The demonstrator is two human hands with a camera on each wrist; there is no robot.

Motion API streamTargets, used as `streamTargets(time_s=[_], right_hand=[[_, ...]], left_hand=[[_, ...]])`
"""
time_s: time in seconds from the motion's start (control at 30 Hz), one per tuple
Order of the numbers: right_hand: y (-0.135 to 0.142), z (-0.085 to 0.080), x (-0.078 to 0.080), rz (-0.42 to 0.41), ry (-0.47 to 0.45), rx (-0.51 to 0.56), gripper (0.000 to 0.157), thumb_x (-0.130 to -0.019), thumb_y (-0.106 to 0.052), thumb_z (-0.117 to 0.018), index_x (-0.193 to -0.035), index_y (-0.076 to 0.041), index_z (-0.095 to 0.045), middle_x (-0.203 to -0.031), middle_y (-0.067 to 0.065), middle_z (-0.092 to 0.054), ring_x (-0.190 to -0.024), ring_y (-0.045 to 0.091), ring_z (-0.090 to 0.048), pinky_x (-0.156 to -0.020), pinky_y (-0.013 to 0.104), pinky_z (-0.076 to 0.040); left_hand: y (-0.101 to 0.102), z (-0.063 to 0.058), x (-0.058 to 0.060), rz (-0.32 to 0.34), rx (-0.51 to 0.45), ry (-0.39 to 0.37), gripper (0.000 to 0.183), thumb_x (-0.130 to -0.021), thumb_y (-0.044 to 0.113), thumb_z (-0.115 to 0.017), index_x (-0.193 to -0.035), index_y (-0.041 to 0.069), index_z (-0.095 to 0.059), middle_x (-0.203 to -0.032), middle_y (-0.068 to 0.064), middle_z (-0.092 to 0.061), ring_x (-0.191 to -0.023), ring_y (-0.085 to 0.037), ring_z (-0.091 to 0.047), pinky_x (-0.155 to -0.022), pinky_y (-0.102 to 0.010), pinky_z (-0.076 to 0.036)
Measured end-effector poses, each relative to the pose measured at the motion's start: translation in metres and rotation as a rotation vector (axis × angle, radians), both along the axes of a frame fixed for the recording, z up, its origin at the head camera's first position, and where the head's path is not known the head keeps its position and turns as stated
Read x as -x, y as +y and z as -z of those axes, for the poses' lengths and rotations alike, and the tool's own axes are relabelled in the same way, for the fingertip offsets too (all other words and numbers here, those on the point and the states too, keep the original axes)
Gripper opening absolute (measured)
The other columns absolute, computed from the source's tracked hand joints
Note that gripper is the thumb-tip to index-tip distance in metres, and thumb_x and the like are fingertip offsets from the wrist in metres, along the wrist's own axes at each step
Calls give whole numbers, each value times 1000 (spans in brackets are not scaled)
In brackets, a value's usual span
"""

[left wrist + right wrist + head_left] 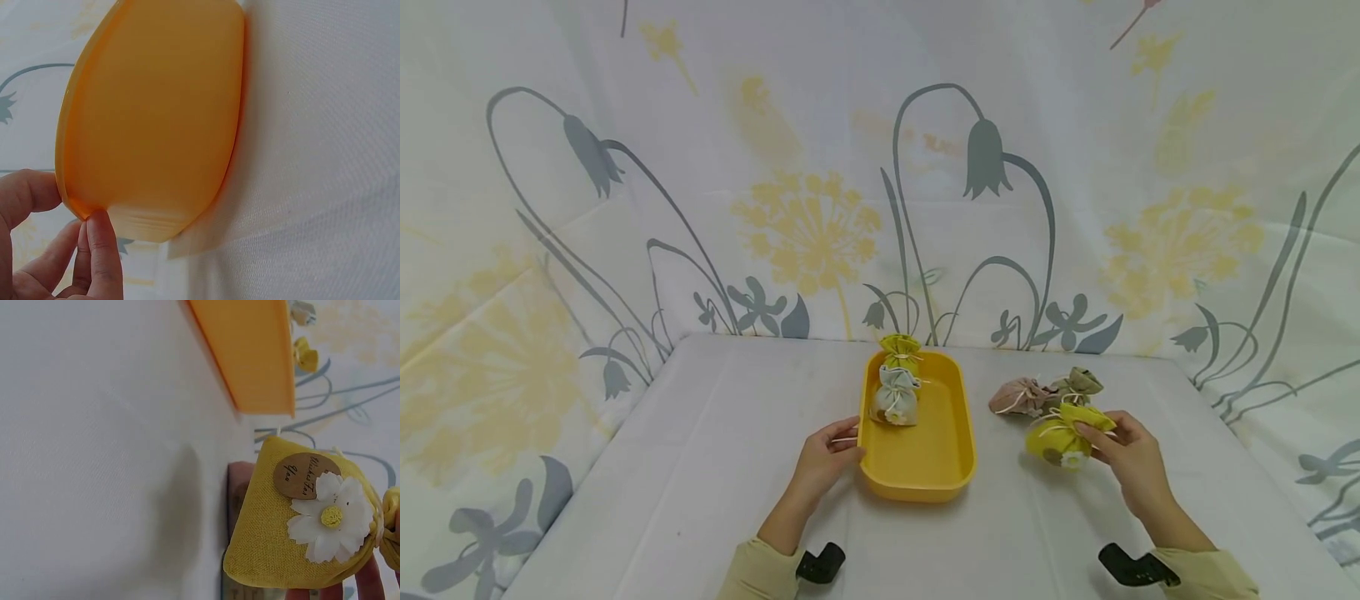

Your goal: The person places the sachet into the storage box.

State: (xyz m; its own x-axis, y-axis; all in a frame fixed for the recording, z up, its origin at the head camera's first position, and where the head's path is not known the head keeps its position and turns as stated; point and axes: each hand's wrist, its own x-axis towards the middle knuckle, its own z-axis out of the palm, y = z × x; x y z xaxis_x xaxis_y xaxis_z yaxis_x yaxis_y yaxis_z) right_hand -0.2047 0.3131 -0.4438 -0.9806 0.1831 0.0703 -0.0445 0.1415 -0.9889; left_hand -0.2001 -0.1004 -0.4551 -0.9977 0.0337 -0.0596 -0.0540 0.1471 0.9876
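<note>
My right hand [1138, 467] pinches the gathered neck of a yellow drawstring pouch [1060, 440]. In the right wrist view that pouch [294, 519] hangs above the table and shows a white cloth flower and a round brown tag. The left hand [827, 462] grips the left rim of a yellow tray [925, 467] between thumb and fingers; the left wrist view shows this grip on the tray wall [156, 112]. Inside the tray, along its left side, a pale blue-grey pouch [895, 400] stands in front of another yellow pouch [898, 350].
Right of the tray, a pinkish-brown pouch [1018, 396] and an olive-grey pouch [1078, 382] lie on the white tabletop [737, 417], partly behind the held one. A flower-printed curtain [835, 150] rises behind the table's back edge.
</note>
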Motion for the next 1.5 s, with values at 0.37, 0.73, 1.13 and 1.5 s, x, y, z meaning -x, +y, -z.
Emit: streamTargets(time_s=[0.37, 0.73, 1.13, 1.5], right_hand=[[-33, -21, -3, -52, 83, 1, 23, -86, -17, -67, -100, -2, -55, -95, -4, -62, -83, 8, -62, -67, 23, -53], [-85, -58, -11, -90, 99, 6, 20, -87, -10, -65, -98, 1, -53, -91, -12, -62, -81, 5, -61, -69, 21, -52], [-123, -70, -2, -164, 58, -4, 24, -87, -10, -66, -101, 4, -53, -99, -2, -60, -84, 10, -61, -74, 24, -52], [-150, -71, 11, -215, 12, -66, 24, -88, -9, -64, -104, 3, -52, -107, 14, -60, -89, 17, -61, -76, 29, -53]], left_hand=[[1, -1, 1, 8, 0, -9, 47, -83, 3, -66, -128, -1, -54, -113, -14, -58, -99, -24, -59, -81, -32, -51], [0, -2, 1, 7, -5, -2, 46, -83, 3, -66, -128, 0, -54, -112, -13, -58, -99, -24, -58, -81, -31, -50], [0, -2, -3, 6, -5, -4, 48, -84, 5, -66, -129, 1, -53, -115, -14, -57, -101, -24, -58, -83, -32, -50], [0, 1, -1, 8, -10, 8, 47, -84, 3, -65, -129, -1, -53, -115, -17, -57, -100, -25, -58, -82, -32, -50]])
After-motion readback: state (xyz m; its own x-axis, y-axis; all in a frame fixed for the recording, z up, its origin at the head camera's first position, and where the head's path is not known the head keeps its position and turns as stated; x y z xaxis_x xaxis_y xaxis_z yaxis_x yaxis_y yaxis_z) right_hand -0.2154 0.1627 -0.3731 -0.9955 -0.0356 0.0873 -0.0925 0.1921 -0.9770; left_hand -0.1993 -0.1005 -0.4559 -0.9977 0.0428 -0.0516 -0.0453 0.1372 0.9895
